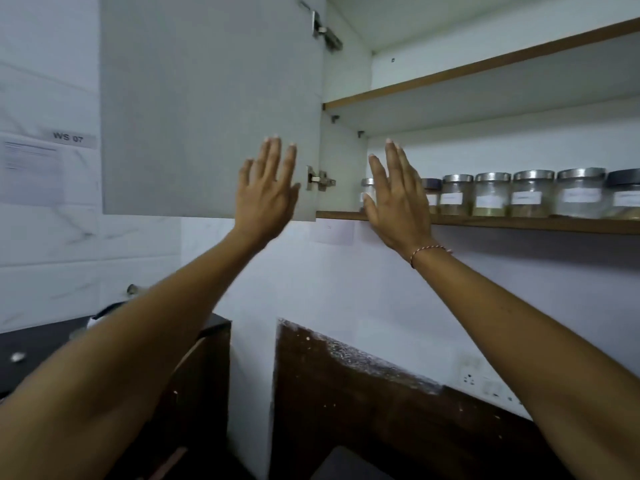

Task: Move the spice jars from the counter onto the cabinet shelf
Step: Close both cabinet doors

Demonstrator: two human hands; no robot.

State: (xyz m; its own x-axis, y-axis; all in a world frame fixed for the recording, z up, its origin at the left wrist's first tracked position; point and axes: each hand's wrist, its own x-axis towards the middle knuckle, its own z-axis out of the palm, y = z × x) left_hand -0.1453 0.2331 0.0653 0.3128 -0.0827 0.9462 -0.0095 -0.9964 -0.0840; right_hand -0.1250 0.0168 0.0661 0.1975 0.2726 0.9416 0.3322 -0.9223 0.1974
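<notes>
The head view looks up at an open wall cabinet, and both arms of the person are raised toward it. The left hand (266,192) has its fingers straight and close together, with the back of the hand to the camera; it is in front of the lower part of the open cabinet door (207,105) and it holds nothing, but I cannot tell if the palm touches the door. The right hand (398,206) is also flat, with straight fingers pointing up, and it holds nothing; it stands in front of the left end of the lower shelf (519,224), and its wrist carries a thin red and white thread bracelet (429,252). The spice jars (530,197) stand upright in one row on this lower shelf, close beside each other, each with a white label. Most of them have a silver lid, and the jar at the far right (625,197) has a dark lid. The right hand covers part of the row, so a jar at the left end (367,192) shows only a little beside the fingers. The upper shelf (485,69) is above them. On the tiled wall at the left there is a paper sheet (34,171) under a small sign that reads WS 07 (68,137). A dark counter (34,344) is low at the left, and a wall socket (469,377) is low at the right.
</notes>
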